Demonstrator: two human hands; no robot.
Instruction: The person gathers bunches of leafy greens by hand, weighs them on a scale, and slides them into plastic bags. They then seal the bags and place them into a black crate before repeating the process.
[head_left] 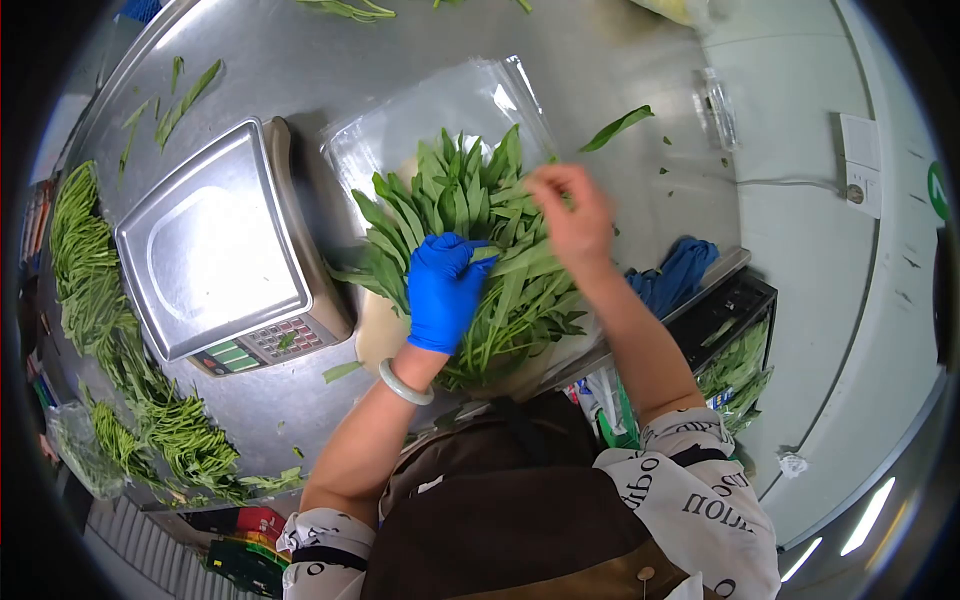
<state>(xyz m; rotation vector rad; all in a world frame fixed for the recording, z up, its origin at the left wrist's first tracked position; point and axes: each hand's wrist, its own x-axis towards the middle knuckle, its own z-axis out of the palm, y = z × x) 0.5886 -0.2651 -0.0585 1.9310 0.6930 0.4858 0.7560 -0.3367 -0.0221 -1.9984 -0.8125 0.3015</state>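
Note:
A large pile of water spinach (520,285), with long narrow green leaves, lies in front of me, partly over clear plastic bags (375,140). My left hand (440,290), in a blue glove, is closed on some leaves and stems at the middle of the pile. Bare and smeared by motion, my right hand (578,215) is over the pile's upper right side. Its fingers are bent near the leaves, and I cannot make out whether anything is between them.
A scale (220,240) with a steel pan stands left of the pile. Beyond it, bundled greens (95,260) line the left edge of the steel table (400,50). A blue glove (670,280) rests at the right edge, above a black crate (735,310) with greens.

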